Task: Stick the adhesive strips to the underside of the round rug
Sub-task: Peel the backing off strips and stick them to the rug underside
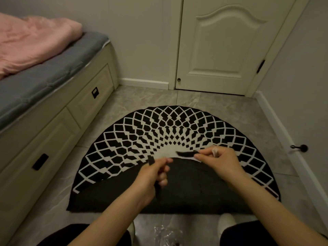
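The round rug (170, 132), black with a white diamond pattern, lies on the tiled floor with its near half folded over, so the dark underside (191, 190) faces up. Over the fold my left hand (156, 174) grips black adhesive strips (157, 189); one end sticks up past the fingers and another hangs below the palm. My right hand (220, 160) pinches a single black strip (186, 153) by its right end and holds it level, just above the fold edge. A pale scrap also sits between the right fingers.
A bed with drawers (58, 121), a grey mattress and a pink blanket runs along the left. A closed door (221, 45) stands beyond the rug, and a door stopper (300, 148) sticks out at the right wall. A clear plastic bag (165, 233) lies between my knees.
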### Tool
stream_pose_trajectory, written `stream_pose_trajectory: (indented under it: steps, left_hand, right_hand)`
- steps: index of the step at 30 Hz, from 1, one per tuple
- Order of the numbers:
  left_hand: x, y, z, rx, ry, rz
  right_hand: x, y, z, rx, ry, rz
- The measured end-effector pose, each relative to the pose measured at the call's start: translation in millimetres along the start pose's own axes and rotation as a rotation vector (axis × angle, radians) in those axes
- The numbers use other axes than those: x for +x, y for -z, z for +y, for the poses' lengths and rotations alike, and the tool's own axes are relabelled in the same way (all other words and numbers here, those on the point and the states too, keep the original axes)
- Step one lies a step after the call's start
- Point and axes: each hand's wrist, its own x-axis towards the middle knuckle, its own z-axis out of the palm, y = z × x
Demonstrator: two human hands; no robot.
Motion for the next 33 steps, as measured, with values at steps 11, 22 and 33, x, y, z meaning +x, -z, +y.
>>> stream_pose_trajectory:
  steps: [11, 22, 33]
  left_hand:
    - [-0.8, 2.8, -1.7, 0.424, 0.146, -0.138]
    - [2.1, 3.9, -1.8, 0.514, 0.016, 0.013]
    - [-5.8, -1.6, -3.5, 0.330, 0.008, -0.085]
  right_hand:
    - [-28.0, -31.8, 16.8, -0.209, 0.317, -0.292]
    - [-25.9, -35.6, 18.7, -0.270, 0.193, -0.276]
    - [-25.7, -22.4, 7.5, 0.201, -0.190, -0.239]
